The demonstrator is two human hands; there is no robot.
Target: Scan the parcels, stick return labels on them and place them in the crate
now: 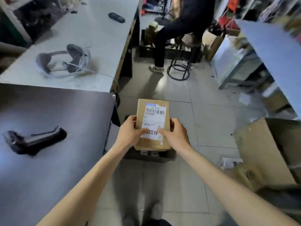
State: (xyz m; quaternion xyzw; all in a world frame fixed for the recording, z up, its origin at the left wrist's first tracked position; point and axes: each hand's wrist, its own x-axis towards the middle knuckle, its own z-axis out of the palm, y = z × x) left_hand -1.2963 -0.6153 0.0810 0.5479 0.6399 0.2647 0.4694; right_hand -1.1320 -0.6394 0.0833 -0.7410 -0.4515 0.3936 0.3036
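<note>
A brown cardboard parcel [152, 111] with a white shipping label and a white return label [153, 133] with red characters is held above a dark crate [149, 155] on the floor. My left hand [130, 131] grips its left edge, thumb on the return label. My right hand [175, 132] grips its right edge, thumb also on the label. Other labelled parcels lie in the crate under it. A black handheld scanner [35, 140] lies on the dark table [57, 160] at the left.
A white table [97, 38] behind the dark one carries a grey headset [65, 60] and a black device [116, 17]. A person sits on a stool [179, 69] ahead. Cardboard boxes [267, 149] stand at the right, beside metal shelving [244, 62].
</note>
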